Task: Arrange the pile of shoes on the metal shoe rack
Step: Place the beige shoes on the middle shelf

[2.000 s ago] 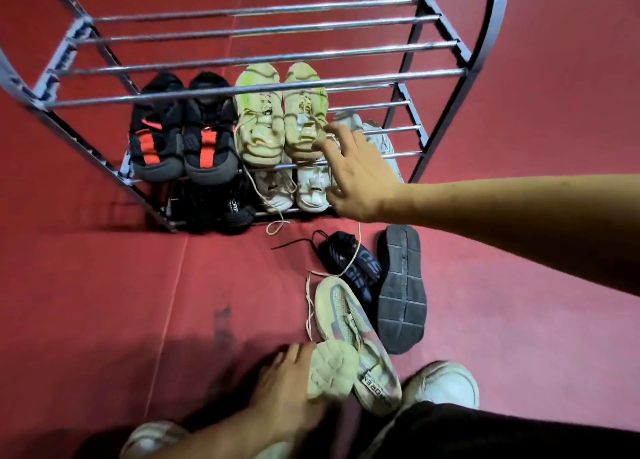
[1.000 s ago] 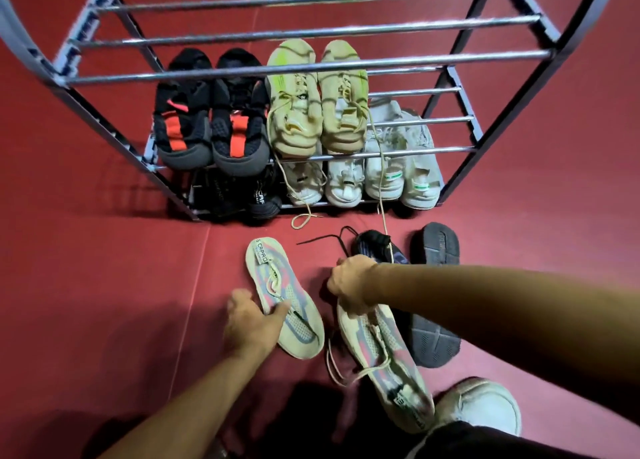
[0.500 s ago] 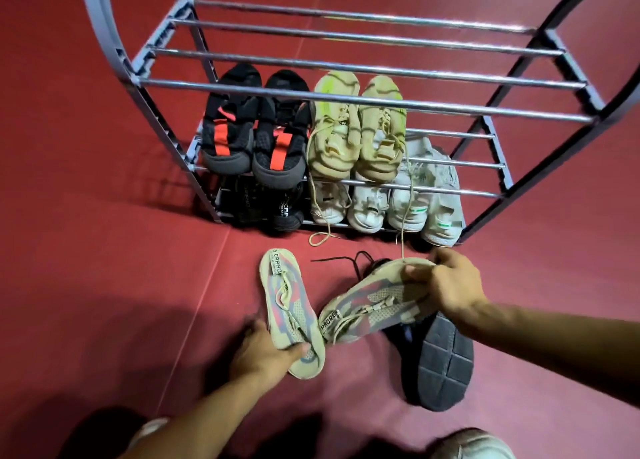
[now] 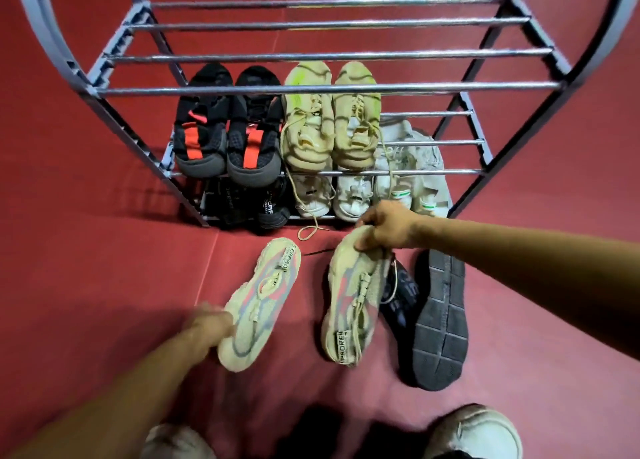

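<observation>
On the red floor [image 4: 104,285] before the metal shoe rack [image 4: 325,86], the left hand [image 4: 211,323] grips one beige sneaker [image 4: 259,302]; the right hand [image 4: 388,230] grips its mate [image 4: 349,302] beside an overturned black shoe [image 4: 440,320].

- The left beige sneaker [image 4: 259,302] carries a heel tag reading "CRPRO".
- The right beige sneaker [image 4: 353,296] shows "PRORE" on its tag.
- Lettering on the black shoes [image 4: 256,205] on the bottom shelf is illegible.

Dim, warm indoor light w/ soft shadows on red floor [image 4: 86,285]. Left hand [image 4: 211,323] motion-blurred; wide-angle bends rack [image 4: 329,86] edges.
</observation>
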A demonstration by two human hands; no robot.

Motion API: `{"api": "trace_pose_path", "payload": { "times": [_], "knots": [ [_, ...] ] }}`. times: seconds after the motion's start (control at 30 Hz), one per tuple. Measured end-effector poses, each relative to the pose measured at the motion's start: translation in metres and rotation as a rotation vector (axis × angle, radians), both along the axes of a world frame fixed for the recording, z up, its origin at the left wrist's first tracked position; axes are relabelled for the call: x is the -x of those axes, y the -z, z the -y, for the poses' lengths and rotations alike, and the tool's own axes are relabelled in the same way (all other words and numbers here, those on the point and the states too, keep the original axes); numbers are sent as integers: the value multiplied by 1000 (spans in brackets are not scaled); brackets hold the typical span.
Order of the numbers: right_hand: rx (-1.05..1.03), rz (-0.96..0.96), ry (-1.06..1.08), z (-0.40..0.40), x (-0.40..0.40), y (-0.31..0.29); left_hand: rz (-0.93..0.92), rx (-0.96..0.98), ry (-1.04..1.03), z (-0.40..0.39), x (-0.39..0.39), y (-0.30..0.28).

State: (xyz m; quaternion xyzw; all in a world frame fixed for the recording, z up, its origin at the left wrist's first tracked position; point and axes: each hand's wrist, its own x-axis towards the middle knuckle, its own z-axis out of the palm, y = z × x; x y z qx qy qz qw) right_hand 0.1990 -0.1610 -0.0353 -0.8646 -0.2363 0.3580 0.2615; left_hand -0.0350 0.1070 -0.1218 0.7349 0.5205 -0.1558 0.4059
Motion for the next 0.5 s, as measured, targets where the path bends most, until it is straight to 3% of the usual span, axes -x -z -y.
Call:
{"api": "trace_pose_path", "payload": {
  "times": [0.1, 0.27, 0.4, 0.5],
  "knots": [
    [46, 255, -63, -33, 7, 18, -191, -280, 512, -39, -21, -20],
    [15, 338, 63, -35, 32, 32, -419, -629, 1135, -39, -51, -68],
    [147, 138, 167, -17, 57, 33, -248, -803, 1316, -1, -73, -77],
    [284, -20, 162, -8, 86, 50, 5, -748, 1233, 36, -76, -64]
  ]
}}
